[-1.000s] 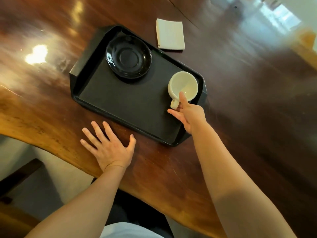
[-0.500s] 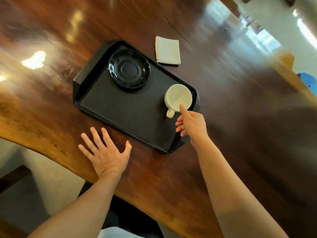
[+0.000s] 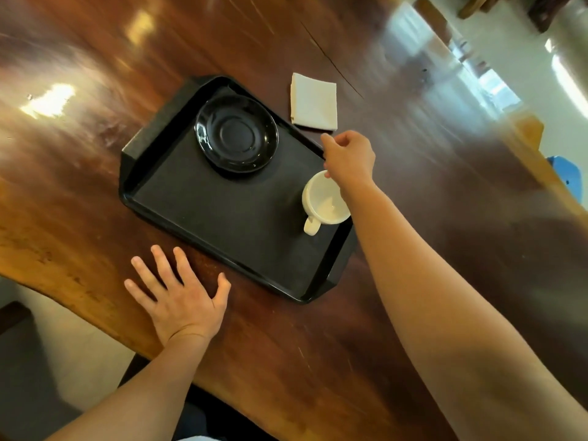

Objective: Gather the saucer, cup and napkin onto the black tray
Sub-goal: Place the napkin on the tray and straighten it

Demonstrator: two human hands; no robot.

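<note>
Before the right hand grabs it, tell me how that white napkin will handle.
The napkin looks thin and folded flat, so probably light and floppy, likely to sag or unfold. It lies on the glossy wooden table, so it may slide before lifting.

Glossy dark-brown wooden table (image 3: 318, 329) fills frame, live irregular edge lower left. Bright light reflections upper left and upper right. Pale floor (image 3: 63, 345) lower left; blurred blue object (image 3: 569, 173) right edge.

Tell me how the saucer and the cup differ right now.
The saucer is glossy black, flat and shallow; the cup is cream, deeper, and has a handle. The saucer sits near the tray's far end with nothing over it; the cup sits at the right edge, partly under the right hand. Both rest on the black tray.
</note>
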